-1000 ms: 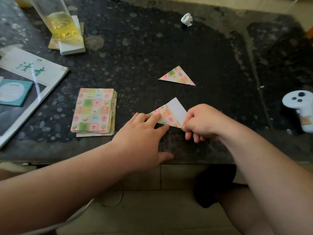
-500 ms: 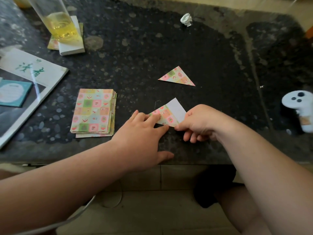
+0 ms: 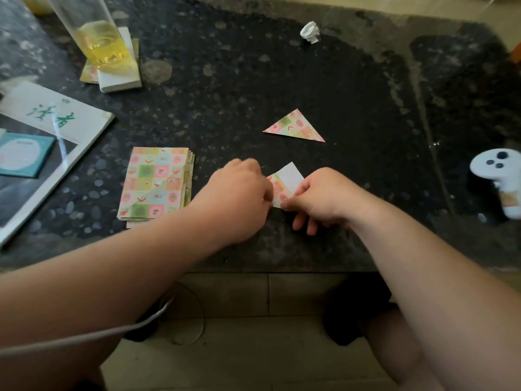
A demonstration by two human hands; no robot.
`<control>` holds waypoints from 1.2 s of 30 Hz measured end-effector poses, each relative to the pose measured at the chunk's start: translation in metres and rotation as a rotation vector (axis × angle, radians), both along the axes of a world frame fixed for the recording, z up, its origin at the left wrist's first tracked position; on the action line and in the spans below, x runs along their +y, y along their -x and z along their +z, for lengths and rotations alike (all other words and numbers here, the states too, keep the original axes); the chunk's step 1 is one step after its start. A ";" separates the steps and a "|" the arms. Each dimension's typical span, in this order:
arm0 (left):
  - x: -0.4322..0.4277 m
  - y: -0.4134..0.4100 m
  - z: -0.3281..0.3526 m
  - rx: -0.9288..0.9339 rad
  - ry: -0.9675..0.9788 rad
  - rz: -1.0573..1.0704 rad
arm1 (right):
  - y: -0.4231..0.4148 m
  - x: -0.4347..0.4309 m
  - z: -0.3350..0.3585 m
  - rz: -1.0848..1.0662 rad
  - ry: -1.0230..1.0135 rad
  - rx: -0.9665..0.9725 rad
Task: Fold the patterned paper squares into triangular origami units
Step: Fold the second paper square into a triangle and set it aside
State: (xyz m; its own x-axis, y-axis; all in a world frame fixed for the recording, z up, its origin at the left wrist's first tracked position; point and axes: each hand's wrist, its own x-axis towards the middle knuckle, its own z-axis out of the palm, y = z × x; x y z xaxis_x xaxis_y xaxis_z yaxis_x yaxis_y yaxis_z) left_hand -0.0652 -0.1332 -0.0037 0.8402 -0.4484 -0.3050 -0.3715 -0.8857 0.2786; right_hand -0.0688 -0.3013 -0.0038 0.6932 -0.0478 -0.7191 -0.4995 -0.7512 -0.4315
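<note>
A dark, speckled stone tabletop (image 3: 282,80) fills most of the view, with pale glare toward its far left corner. Below its near edge lies a shaded floor (image 3: 253,359) of beige tiles.

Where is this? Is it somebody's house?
Probably a home, though I can't be sure. A speckled stone table holds a glass of yellow drink, a magazine and a white game controller, plus a paper stack for crafting.
</note>
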 end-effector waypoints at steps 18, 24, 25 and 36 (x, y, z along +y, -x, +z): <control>-0.017 -0.032 0.007 0.647 0.135 0.418 | -0.001 -0.002 -0.002 -0.074 -0.024 0.041; -0.004 -0.037 0.010 0.667 0.091 0.432 | -0.001 -0.004 -0.001 -0.070 -0.035 0.057; 0.000 -0.038 0.010 0.663 0.094 0.444 | -0.002 -0.004 0.000 -0.069 -0.037 0.060; 0.036 -0.048 0.017 0.602 0.059 0.518 | -0.003 -0.005 0.000 -0.074 -0.049 0.061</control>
State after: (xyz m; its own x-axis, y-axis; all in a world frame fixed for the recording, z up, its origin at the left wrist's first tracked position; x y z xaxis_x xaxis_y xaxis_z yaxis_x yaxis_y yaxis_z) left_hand -0.0177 -0.0972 0.0134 0.6447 -0.0749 -0.7608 0.3128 -0.8822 0.3520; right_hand -0.0660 -0.3066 -0.0035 0.6437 -0.0604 -0.7629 -0.5792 -0.6901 -0.4339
